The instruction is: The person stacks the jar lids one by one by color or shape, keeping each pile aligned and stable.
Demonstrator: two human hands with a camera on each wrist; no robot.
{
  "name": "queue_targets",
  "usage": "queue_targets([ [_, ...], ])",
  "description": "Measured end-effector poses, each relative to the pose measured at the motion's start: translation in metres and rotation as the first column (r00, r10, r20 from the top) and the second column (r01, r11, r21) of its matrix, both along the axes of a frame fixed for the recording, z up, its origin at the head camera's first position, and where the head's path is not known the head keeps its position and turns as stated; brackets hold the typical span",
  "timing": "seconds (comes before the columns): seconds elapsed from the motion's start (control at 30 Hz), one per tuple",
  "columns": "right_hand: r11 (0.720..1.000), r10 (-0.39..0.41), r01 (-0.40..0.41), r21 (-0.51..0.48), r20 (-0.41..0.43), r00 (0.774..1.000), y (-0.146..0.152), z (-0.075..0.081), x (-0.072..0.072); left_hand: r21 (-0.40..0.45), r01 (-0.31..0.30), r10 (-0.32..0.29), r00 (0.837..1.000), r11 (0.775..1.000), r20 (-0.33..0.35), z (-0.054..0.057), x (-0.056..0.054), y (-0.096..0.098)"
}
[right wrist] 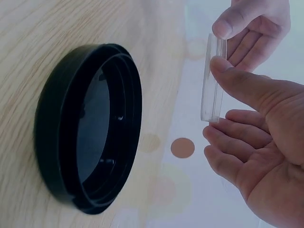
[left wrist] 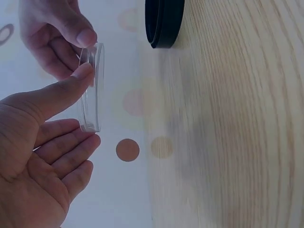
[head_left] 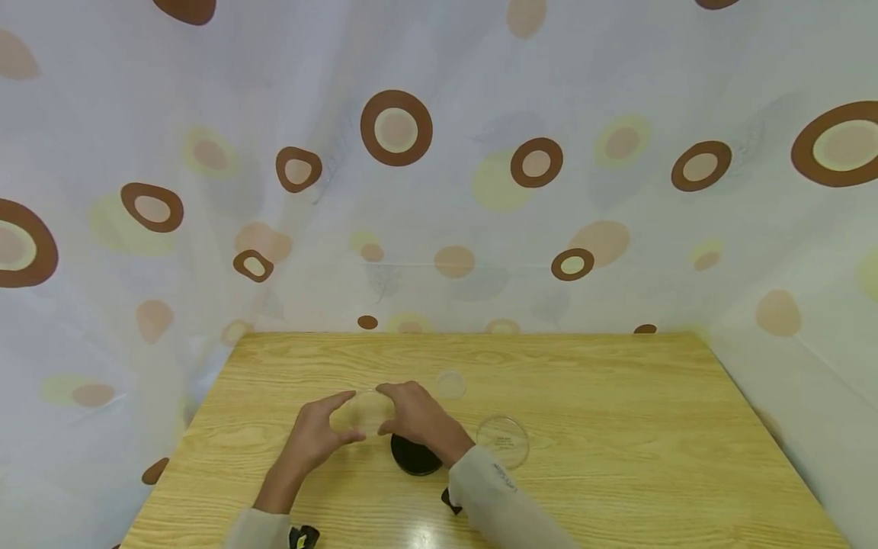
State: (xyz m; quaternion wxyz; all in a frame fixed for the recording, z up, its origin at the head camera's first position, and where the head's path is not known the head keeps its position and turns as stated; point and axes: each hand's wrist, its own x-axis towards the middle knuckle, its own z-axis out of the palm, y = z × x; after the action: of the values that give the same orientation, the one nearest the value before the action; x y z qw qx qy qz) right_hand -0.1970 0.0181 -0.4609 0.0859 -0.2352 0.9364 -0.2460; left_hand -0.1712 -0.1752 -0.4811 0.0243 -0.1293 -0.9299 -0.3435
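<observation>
Both hands hold a clear, shallow round dish (head_left: pixel 370 413), like a petri dish, above the table on the left of centre. It stands on edge in the left wrist view, where the dish (left wrist: pixel 99 95) shows two thin walls, perhaps two nested parts. My left hand (head_left: pixel 314 436) grips its left side between thumb and fingers. On the opposite side, my right hand (head_left: pixel 420 415) pinches the rim the same way. Below the right hand sits a black round ring-shaped base (head_left: pixel 414 459), partly hidden by that hand; its hollow, stepped inside appears in the right wrist view.
A larger clear disc (head_left: pixel 504 442) with small printed text lies right of the right forearm. Farther back is a smaller clear disc (head_left: pixel 451 384). The wooden table (head_left: pixel 617 427) is bordered by a patterned curtain (head_left: pixel 453 183) behind and at both sides.
</observation>
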Motion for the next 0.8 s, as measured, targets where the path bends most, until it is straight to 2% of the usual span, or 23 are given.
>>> queue_targets([
  [0.17, 1.0, -0.01, 0.011, -0.026, 0.017, 1.0, 0.01, 0.001, 0.002, 0.005, 0.003, -0.003, 1.0, 1.0, -0.026, 0.0, 0.002, 0.008],
  [0.37, 0.999, -0.015, 0.016, -0.032, 0.033, 0.999, 0.024, 0.004, 0.006, 0.019, 0.013, -0.012, 1.0, 1.0, -0.019, 0.002, 0.003, 0.02],
  [0.8, 0.998, -0.008, 0.007, -0.069, -0.008, 1.0, 0.054, 0.006, 0.012, 0.054, 0.045, -0.043, 0.998, 0.998, -0.036, 0.004, 0.005, 0.043],
])
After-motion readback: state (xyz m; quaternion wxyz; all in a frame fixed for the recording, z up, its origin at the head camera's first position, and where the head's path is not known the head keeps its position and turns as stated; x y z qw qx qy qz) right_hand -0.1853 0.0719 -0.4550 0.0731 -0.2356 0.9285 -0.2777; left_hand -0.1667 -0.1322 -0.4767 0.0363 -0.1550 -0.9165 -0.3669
